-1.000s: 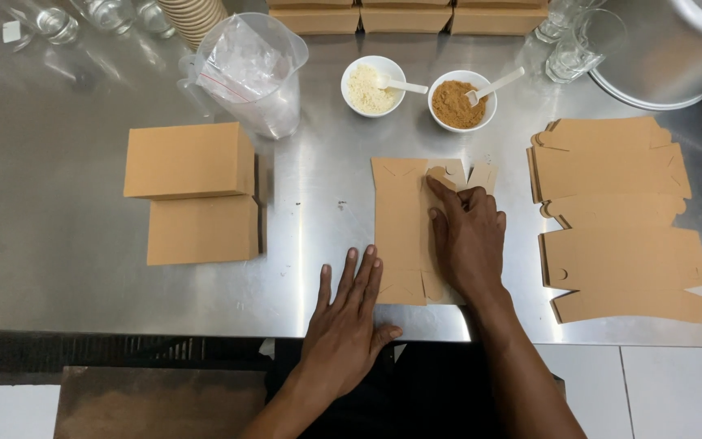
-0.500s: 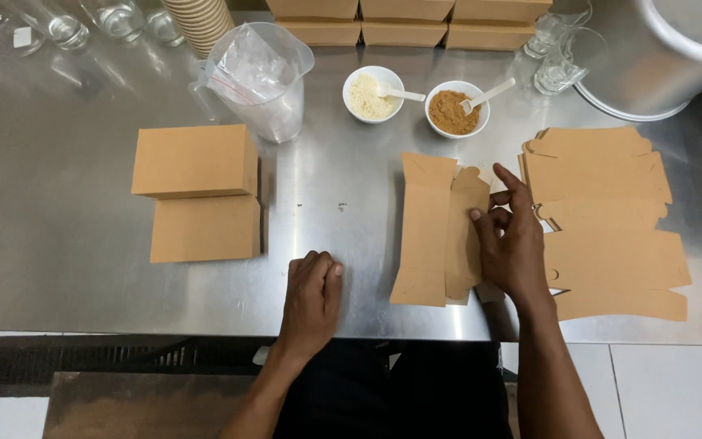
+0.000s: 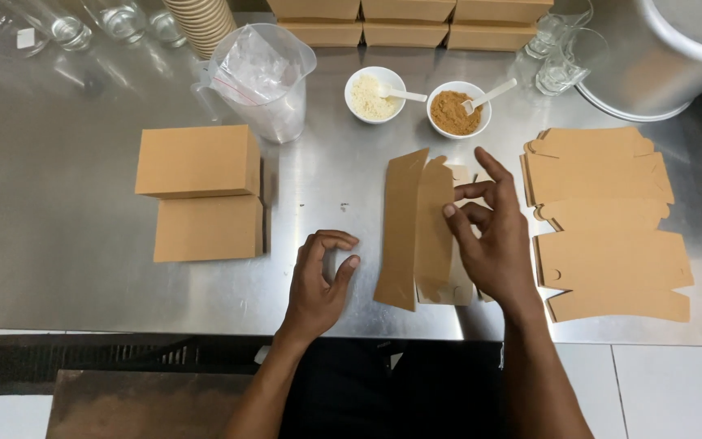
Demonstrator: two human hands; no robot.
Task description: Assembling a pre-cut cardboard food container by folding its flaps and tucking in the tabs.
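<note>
Right hand (image 3: 493, 244) sits half-open with fingertips on the partly folded cardboard box blank (image 3: 416, 232) at about 9 o'clock from it, left hand (image 3: 318, 280) loosely curled and empty, and that blank looks light, stiff-ish, easiest grabbed by its long edges.

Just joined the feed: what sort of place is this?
Probably a food-service kitchen or takeaway prep counter: a steel worktop, stacked paper cups, two bowls of powder with spoons, and flat cardboard boxes being folded.
</note>
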